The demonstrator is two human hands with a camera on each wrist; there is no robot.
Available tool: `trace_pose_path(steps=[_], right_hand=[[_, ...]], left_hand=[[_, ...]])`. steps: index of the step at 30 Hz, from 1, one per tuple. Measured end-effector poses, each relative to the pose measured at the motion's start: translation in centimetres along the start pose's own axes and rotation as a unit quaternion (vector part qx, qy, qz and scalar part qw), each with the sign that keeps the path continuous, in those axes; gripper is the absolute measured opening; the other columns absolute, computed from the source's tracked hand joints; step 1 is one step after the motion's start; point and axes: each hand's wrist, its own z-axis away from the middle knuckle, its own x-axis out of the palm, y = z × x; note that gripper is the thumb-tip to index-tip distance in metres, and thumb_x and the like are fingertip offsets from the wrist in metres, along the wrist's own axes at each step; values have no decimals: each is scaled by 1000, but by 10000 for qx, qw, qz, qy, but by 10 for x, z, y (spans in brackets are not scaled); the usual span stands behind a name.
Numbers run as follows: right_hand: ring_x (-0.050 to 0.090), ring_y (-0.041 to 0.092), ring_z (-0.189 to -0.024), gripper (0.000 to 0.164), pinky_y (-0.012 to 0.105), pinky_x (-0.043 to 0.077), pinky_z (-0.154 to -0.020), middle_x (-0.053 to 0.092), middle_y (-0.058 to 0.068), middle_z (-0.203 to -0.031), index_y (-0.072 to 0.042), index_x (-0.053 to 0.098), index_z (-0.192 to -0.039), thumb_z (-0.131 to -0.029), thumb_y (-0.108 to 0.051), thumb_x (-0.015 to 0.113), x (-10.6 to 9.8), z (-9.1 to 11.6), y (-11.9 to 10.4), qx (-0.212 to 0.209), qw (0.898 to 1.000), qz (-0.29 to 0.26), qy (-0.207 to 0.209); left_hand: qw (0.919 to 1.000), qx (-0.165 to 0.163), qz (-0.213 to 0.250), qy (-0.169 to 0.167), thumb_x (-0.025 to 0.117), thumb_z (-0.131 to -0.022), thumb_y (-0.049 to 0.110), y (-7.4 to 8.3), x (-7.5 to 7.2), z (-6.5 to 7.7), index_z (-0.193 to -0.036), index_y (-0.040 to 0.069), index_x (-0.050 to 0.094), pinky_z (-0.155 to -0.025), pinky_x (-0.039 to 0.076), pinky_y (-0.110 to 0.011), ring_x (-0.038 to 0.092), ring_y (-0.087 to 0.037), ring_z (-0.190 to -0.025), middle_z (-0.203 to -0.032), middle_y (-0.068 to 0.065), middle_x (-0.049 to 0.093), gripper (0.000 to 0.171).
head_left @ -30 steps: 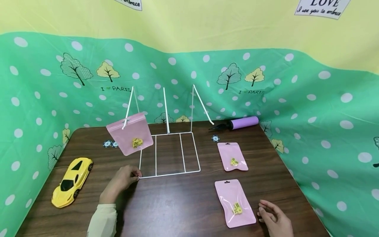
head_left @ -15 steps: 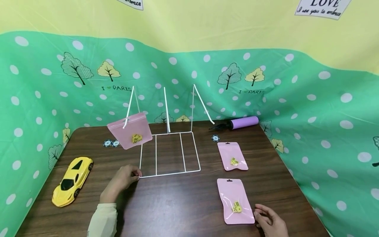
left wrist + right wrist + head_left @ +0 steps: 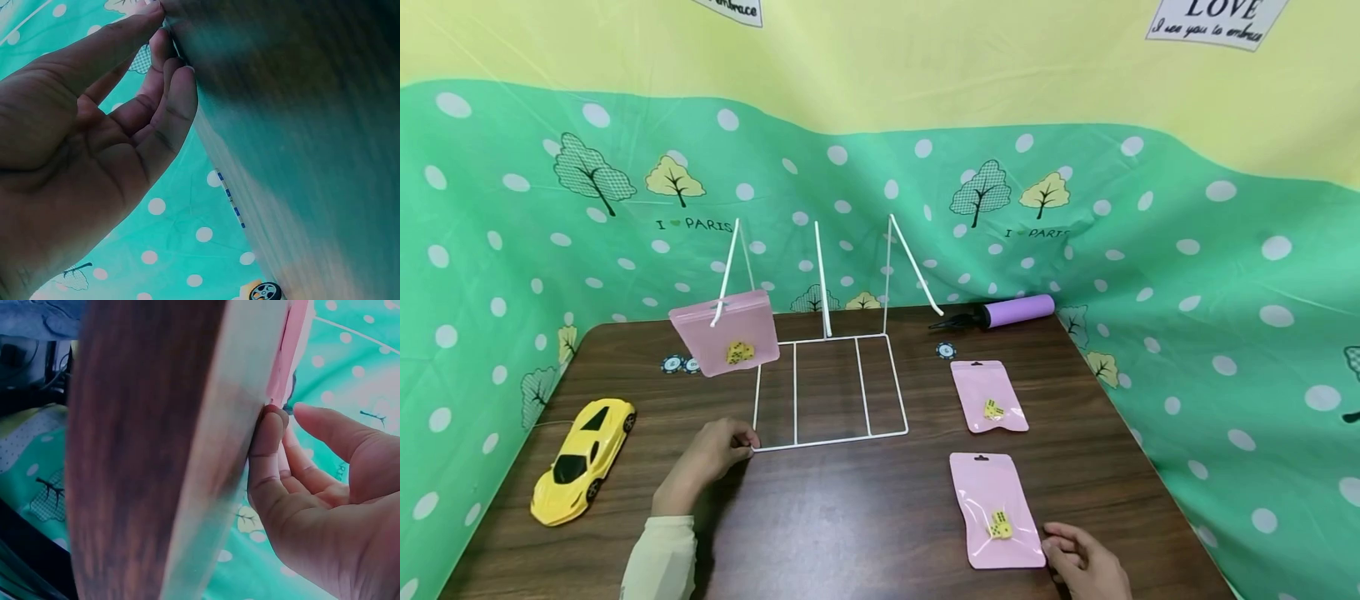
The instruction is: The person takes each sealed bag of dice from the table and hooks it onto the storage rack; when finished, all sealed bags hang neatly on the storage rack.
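Observation:
A white wire rack with three raised prongs stands on the table. My left hand pinches its front left corner between thumb and fingers; in the left wrist view, the left hand hides most of the wire. From the left prong hangs a pink zip bag with yellow dice inside. Another pink bag of dice lies flat at the front right. My right hand touches its lower right corner, fingers loosely bent. In the right wrist view, the right hand has its thumb apart from the fingers.
A third pink bag of dice lies farther back on the right. Behind it are a purple hand pump and a poker chip. A yellow toy car sits at the left, with two chips behind it.
My right hand has moved left to the near bag, which has turned slightly and shifted a little. The hanging bag has swung on its prong. The left hand stays on the rack.

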Motion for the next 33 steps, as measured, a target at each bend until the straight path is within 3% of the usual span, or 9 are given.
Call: trace_pose_path(steps=[5, 14, 25, 33], right_hand=[[68, 9, -76, 39, 27, 56, -66, 77, 4, -99, 6, 69, -128, -100, -19, 76, 1, -1, -2, -12, 9999, 61, -78], [56, 4, -77, 13, 24, 47, -70, 71, -1, -93, -4, 77, -108, -96, -9, 75, 9, 1, -8, -189, 9995, 261, -75], [59, 1, -78, 17, 21, 49, -72, 73, 0, -94, 0, 79, -110, -97, -10, 73, 14, 3, -8, -210, 9994, 134, 255], [61, -2, -72, 20, 18, 49, -65, 71, -4, -88, 2, 77, -111, -97, -10, 71, 14, 3, -10, 19, 9952, -487, 845]], left_hand=[[10000, 54, 31, 24, 76, -90, -10, 1, 0, 0, -86, 8, 74, -73, 52, -37, 60, -15, -78, -81, 1, 67, 18], [9999, 127, -13, 34, 78, -89, -9, 2, 0, -2, -84, 8, 74, -73, 53, -37, 61, -13, -78, -81, 2, 69, 18], [10000, 63, 3, 46, 77, -90, -10, 2, -1, 0, -85, 8, 74, -73, 52, -37, 60, -14, -78, -81, 2, 67, 19], [10000, 41, 51, 51, 78, -91, -9, 1, 0, 0, -84, 8, 74, -72, 51, -36, 59, -13, -78, -81, 3, 67, 19]])
